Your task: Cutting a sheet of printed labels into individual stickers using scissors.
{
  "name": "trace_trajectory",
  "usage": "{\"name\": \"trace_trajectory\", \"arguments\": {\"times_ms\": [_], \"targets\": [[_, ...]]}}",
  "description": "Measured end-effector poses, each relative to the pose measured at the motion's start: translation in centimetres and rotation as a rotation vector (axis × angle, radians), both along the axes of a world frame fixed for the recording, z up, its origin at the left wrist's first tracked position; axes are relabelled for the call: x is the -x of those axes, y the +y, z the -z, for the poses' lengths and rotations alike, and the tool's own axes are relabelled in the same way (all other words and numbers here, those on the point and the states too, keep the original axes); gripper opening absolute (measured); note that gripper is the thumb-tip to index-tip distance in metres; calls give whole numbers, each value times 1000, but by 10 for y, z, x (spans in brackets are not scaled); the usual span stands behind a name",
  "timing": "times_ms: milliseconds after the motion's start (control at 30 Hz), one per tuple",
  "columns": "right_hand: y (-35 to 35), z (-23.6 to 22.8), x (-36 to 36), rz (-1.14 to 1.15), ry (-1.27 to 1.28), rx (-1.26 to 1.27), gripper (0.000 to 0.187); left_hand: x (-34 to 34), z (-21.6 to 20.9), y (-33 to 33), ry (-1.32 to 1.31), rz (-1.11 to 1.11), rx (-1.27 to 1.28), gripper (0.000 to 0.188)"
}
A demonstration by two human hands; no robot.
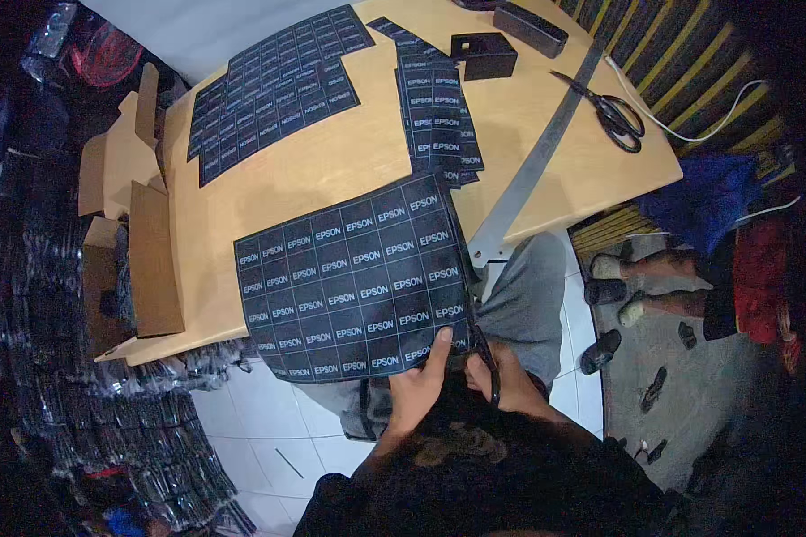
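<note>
My left hand (421, 385) grips the lower right corner of a black sheet (340, 277) printed with a grid of repeated white lettering, its thumb on top and its fingers underneath. The sheet spans the near table edge and my lap. Close beside it, my right hand (509, 380) is closed on the dark handles of a pair of scissors (494, 385). The scissors lie along the sheet's right edge, where a narrow dark strip runs; the blades are mostly hidden there.
More printed sheets (278, 98) and narrower strips (434, 116) lie across the wooden table (215, 215). A steel ruler (537, 157), other scissors (618, 121) and black boxes (484, 55) sit at the right. An open carton (157, 268) stands left. Another person's legs (663, 286) show at right.
</note>
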State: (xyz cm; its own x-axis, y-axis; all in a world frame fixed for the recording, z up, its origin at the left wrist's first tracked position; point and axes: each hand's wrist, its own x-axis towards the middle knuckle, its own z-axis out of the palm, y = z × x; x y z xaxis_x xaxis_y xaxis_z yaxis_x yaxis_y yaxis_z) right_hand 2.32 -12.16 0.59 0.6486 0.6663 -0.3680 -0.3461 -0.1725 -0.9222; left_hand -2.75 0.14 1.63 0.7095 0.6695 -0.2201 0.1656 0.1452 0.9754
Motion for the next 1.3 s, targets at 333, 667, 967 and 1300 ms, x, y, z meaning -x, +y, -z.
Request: {"name": "trace_trajectory", "arguments": {"times_ms": [333, 667, 967, 1300], "targets": [[-8, 16, 4, -21, 76, 37, 26, -8, 1, 5, -56, -136, 118, 20], [-8, 11, 5, -17, 33, 71, 21, -6, 8, 3, -103, -149, -113, 22], [-5, 2, 5, 15, 90, 126, 25, -4, 7, 3, -31, -148, -157, 23], [-5, -1, 1, -28, 90, 106, 26, 0, 8, 10, 23, -115, -223, 21]]}}
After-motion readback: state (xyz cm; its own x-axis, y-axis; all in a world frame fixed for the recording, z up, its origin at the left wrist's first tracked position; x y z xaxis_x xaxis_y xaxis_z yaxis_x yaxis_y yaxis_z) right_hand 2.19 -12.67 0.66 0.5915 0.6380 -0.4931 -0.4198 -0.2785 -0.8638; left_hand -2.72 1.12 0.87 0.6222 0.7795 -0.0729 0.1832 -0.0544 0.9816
